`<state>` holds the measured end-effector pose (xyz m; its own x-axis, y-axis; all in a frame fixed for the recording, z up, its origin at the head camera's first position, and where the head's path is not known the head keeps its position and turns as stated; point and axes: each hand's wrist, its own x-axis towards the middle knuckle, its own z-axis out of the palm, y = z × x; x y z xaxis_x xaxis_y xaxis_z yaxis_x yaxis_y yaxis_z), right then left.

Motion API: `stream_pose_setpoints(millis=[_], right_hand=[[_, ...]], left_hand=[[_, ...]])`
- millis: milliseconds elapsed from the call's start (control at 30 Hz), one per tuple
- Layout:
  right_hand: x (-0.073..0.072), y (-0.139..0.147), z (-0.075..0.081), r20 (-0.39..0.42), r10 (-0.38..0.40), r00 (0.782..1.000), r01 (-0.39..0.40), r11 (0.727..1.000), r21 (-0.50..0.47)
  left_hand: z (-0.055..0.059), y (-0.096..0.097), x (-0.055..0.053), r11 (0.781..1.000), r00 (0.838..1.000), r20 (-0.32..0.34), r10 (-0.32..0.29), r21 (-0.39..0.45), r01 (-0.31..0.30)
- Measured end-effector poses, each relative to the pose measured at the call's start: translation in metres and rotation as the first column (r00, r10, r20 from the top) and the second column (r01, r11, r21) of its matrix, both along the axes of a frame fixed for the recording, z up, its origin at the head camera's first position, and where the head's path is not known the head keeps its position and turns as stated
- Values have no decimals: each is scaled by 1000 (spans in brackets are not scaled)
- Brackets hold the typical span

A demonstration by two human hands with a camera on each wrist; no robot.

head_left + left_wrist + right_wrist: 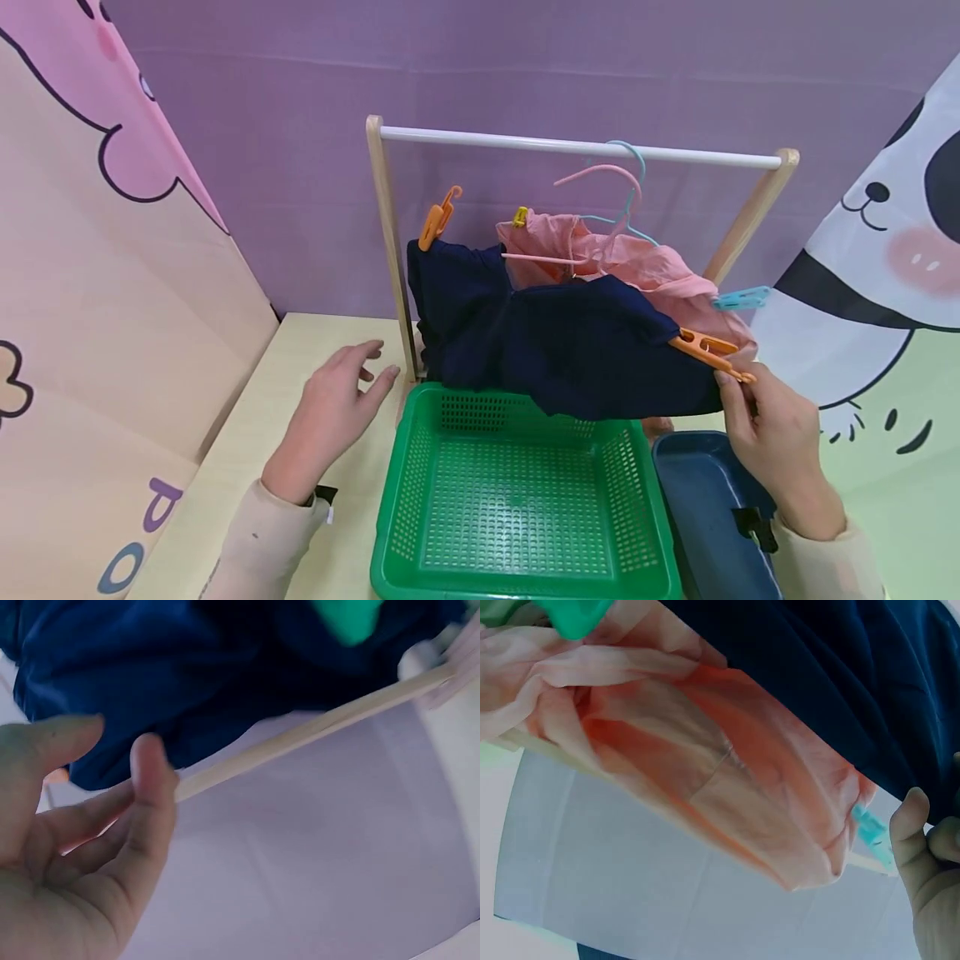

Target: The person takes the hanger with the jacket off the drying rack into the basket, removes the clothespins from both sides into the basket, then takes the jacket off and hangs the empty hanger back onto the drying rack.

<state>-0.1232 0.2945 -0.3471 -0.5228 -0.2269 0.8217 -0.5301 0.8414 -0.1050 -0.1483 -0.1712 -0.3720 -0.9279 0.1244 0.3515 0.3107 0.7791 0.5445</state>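
A dark navy garment (540,342) is spread in front of the rack, with an orange clothespin (437,221) at its left corner and another orange clothespin (705,346) at its right. My right hand (780,442) pinches the garment's right edge beside that second clothespin; in the right wrist view the thumb (911,817) lies against the navy cloth. Left of the rack post, my left hand (337,408) is held up with loosely bent fingers and nothing in them. A pink hanger (630,187) rises behind the garment, its hook appearing below the rod.
The rack's white rod (510,143) carries a turquoise hanger (641,162) with a pink garment (660,271), clipped by a blue clothespin (742,298) and a yellow clip (520,217). In front stand a green basket (397,500) and a dark blue tray (690,517) on the table (322,333).
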Motion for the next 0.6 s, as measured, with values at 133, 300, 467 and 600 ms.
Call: stream_pose_setpoints(millis=[133, 300, 467, 600], right_hand=[[2, 6, -4, 17, 10, 1000, -10, 1000, -4], [1, 12, -10, 18, 60, 998, -60, 997, -43], [4, 12, -11, 46, 67, 997, -65, 997, -39], [8, 10, -8, 55, 99, 994, -97, 995, -35]], left_hand=[[26, -2, -10, 997, 990, -138, -4, 71, 14], [44, -5, -24, 981, 966, -246, -83, 148, 123], [47, -4, -36, 964, 952, -269, -145, 177, 197], [47, -1, -39, 962, 950, -273, -151, 181, 205]])
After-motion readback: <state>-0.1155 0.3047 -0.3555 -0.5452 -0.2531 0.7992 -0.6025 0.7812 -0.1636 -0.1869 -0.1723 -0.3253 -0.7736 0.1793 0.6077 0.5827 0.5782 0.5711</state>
